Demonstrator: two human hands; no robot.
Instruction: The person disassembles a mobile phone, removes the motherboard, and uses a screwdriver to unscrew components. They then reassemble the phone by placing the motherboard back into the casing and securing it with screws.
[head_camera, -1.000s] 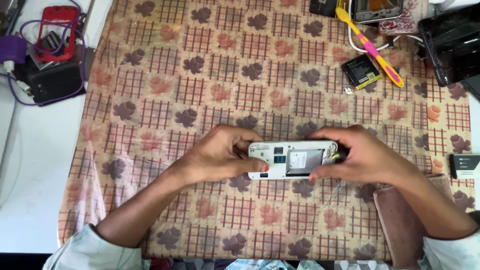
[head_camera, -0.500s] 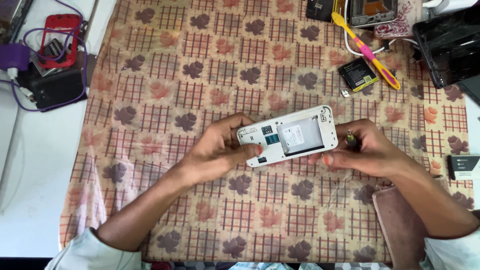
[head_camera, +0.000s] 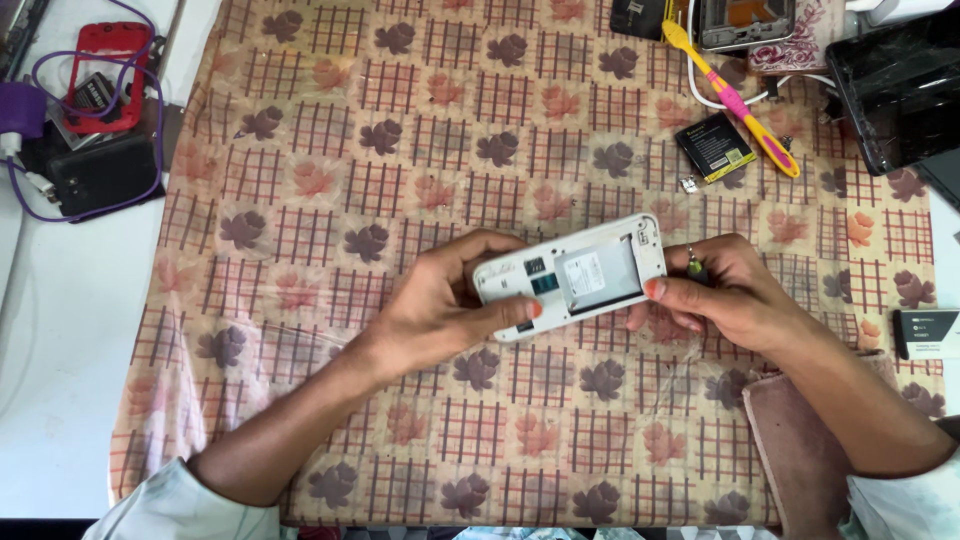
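A white phone (head_camera: 575, 275) with its back cover off lies tilted between both hands, above a leaf-patterned cloth (head_camera: 400, 180). Its empty battery bay faces up. My left hand (head_camera: 440, 305) grips the phone's left end, thumb on the lower edge. At the right end my right hand (head_camera: 725, 295) holds it with fingertips on the edge, and a small green-tipped tool (head_camera: 692, 264) pokes out between its fingers.
A yellow and pink toothbrush (head_camera: 735, 100) and a black battery (head_camera: 714, 147) lie at the back right, beside a dark tablet (head_camera: 900, 85). A red phone frame (head_camera: 105, 65) and purple cable sit on a black box at far left. A brown pouch (head_camera: 800, 450) lies under my right forearm.
Both hands lifted the phone off the cloth and tilted its right end up and away. The hands stay on the same ends.
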